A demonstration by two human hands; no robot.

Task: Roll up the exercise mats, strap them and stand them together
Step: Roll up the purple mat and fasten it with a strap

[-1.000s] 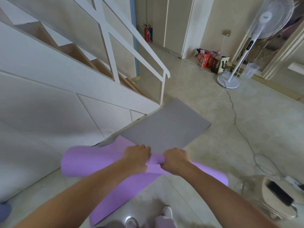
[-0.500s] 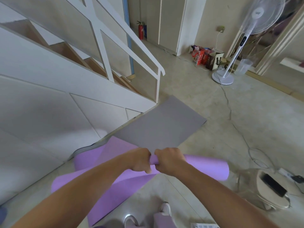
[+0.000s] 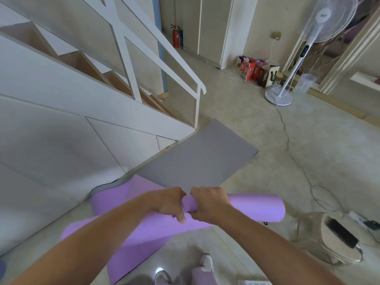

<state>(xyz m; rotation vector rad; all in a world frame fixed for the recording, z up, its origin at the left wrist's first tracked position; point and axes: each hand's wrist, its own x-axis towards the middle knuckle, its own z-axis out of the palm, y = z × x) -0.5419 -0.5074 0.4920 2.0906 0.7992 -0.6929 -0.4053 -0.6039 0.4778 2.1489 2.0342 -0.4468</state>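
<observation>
Here, at the bottom edge, two white shoes (image 3: 204,262) stand on the pale floor (image 3: 267,182). Just above them both hands hold the purple mat (image 3: 257,206). The left hand (image 3: 170,202) and the right hand (image 3: 209,202) are side by side, nearly touching, and each has its fingers curled tight around the rolled part. The roll sticks out to the right of the right hand, lifted off the floor. The loose part of this mat spreads down and to the left on the floor, as far as the shoes.

To the right, a round stool (image 3: 329,258) carries a black phone (image 3: 342,233).

Beyond the hands the grey mat (image 3: 197,159) lies flat and unrolled, with its left edge along the foot of the white staircase (image 3: 61,112). Its near end meets the purple mat; which one is on top I cannot tell.

Farther away a white standing fan (image 3: 287,85) is near the wall, with some boxes (image 3: 248,70) just beside it. A red fire extinguisher (image 3: 175,39) stands in the far corner.
</observation>
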